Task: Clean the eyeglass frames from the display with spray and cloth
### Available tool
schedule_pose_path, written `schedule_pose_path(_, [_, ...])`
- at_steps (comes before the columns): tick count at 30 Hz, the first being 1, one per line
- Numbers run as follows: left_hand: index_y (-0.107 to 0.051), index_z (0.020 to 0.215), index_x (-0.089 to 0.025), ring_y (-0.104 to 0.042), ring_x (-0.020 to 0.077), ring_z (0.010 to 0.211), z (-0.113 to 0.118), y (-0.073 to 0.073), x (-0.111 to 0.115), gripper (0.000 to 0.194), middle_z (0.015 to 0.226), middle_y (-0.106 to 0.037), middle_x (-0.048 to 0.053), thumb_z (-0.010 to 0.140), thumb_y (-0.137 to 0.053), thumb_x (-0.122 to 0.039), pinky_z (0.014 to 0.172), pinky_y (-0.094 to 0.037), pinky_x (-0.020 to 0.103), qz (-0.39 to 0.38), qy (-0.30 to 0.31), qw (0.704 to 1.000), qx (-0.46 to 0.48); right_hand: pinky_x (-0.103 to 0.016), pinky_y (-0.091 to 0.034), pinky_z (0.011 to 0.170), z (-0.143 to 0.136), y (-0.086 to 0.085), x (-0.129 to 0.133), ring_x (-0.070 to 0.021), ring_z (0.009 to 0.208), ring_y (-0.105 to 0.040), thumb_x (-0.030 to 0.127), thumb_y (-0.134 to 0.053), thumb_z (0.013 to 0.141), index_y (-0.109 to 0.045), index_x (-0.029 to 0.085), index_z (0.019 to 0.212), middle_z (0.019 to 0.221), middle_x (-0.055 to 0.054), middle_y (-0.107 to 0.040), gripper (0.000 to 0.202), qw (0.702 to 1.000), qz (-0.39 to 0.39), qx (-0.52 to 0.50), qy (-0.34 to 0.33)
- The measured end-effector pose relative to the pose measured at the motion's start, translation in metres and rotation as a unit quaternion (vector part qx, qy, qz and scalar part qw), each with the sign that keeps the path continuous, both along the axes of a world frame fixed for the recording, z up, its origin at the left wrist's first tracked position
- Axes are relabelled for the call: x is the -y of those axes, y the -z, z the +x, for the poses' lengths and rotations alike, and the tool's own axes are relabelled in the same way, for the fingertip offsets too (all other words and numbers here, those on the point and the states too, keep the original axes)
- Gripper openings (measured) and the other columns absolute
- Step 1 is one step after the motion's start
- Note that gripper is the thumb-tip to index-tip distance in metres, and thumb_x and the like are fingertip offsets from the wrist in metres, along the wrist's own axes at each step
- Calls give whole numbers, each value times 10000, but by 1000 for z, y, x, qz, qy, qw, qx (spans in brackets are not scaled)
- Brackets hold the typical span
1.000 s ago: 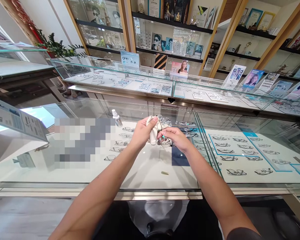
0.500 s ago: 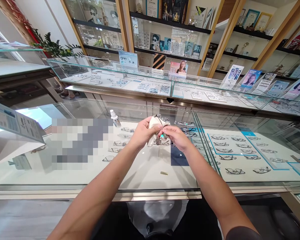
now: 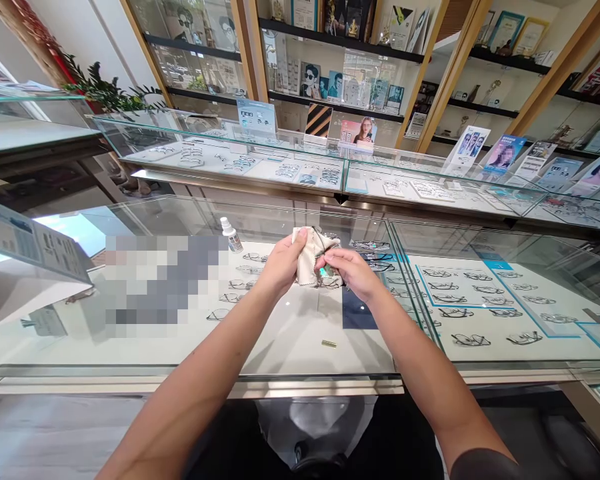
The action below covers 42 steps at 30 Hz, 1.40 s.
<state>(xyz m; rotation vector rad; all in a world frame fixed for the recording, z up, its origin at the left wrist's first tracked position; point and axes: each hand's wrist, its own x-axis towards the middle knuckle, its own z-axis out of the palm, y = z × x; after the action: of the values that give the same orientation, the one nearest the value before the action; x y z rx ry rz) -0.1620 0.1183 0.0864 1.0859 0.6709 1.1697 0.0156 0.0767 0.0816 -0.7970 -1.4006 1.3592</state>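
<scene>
A cream cloth (image 3: 307, 262) with a zigzag edge hangs from my left hand (image 3: 283, 261), thumb pressed on its upper part. Dark-framed glasses (image 3: 330, 272) are against the cloth's right side, partly hidden by it and by my fingers. My right hand (image 3: 349, 268) pinches the glasses at a thin dark part of the frame; a lens below its fingers shows a green-blue reflection. Both hands are above the glass counter (image 3: 290, 333). Left of them, a white spray bottle (image 3: 231, 236) stands upright on the counter.
Rows of glasses (image 3: 470, 340) lie inside the counter, with a small gold bar (image 3: 329, 344) nearer the front. A folded leaflet stand (image 3: 25, 247) is at the left. Behind run a second glass display case (image 3: 220, 175) and shelves (image 3: 340, 47) with pictures and trophies.
The cloth has opened out and hangs flatter below my left thumb. My hands have parted slightly, and more of the lens shows between them.
</scene>
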Motion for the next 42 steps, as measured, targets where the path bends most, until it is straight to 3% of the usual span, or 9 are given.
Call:
schedule_pose_path(3, [-727,1016,-129,-735,199,789,0,0,-4,636,897,-804,94,752,-908,-679,737,-575,299,-17,5,999,29,-324,-458,842,11,-6,-3,-196,887,-606,535,-784,871,-820,222,838,948,-52,-770,317,999,-3,-27,31])
schedule_pose_path(6, [-744,1028,-127,-750,222,860,1,-1,-4,617,930,-810,99,759,-914,-656,796,-591,316,-35,31,999,24,-322,-482,880,20,-13,-4,-234,1062,-645,528,-791,864,-823,244,838,1032,-61,-745,287,995,19,-62,76])
schedule_pose_path(9, [-755,980,-132,-716,201,792,1,-1,0,586,854,-781,76,781,-892,-667,750,-571,302,-46,85,995,-5,-328,-485,994,24,-14,-6,-263,1273,-618,506,-800,866,-835,259,848,1148,-64,-698,250,989,49,-80,118])
schedule_pose_path(12, [-745,872,-138,-624,161,652,0,-1,5,593,732,-709,44,783,-866,-712,647,-507,280,-41,129,990,-41,-362,-478,1076,23,-10,-8,-282,1342,-593,535,-793,879,-832,258,877,1208,-73,-685,279,988,59,-68,128])
schedule_pose_path(17, [-700,755,-142,-470,117,555,1,1,9,640,631,-593,15,784,-827,-768,549,-375,255,-29,162,982,-95,-359,-463,1113,19,-3,-9,-263,1303,-606,553,-791,894,-839,262,917,1200,-58,-698,296,991,57,-51,108])
schedule_pose_path(24, [-681,770,-147,-527,131,610,7,11,13,615,680,-630,30,832,-800,-748,596,-403,258,-3,153,984,-95,-324,-488,999,9,1,-7,-215,1084,-630,559,-804,891,-861,243,937,1099,-40,-683,324,994,46,-48,87])
schedule_pose_path(28, [-674,784,-143,-544,130,601,11,12,16,594,696,-661,35,842,-809,-719,596,-402,260,-2,140,987,-79,-332,-484,1003,5,3,-7,-225,1104,-633,589,-811,880,-875,235,962,1093,-45,-697,369,995,49,-36,83])
schedule_pose_path(34, [-717,888,-142,-603,141,625,14,5,20,556,746,-716,37,737,-933,-632,610,-452,260,-29,116,992,-45,-347,-500,981,3,5,-8,-247,1135,-623,603,-808,872,-887,252,997,1118,-52,-705,381,995,34,-36,82])
schedule_pose_path(42, [-748,952,-135,-636,146,626,13,5,21,525,759,-732,41,676,-998,-505,589,-463,250,-36,133,988,-68,-306,-482,899,0,2,-6,-218,1068,-618,527,-823,834,-869,235,891,1066,-39,-690,301,992,12,-77,96])
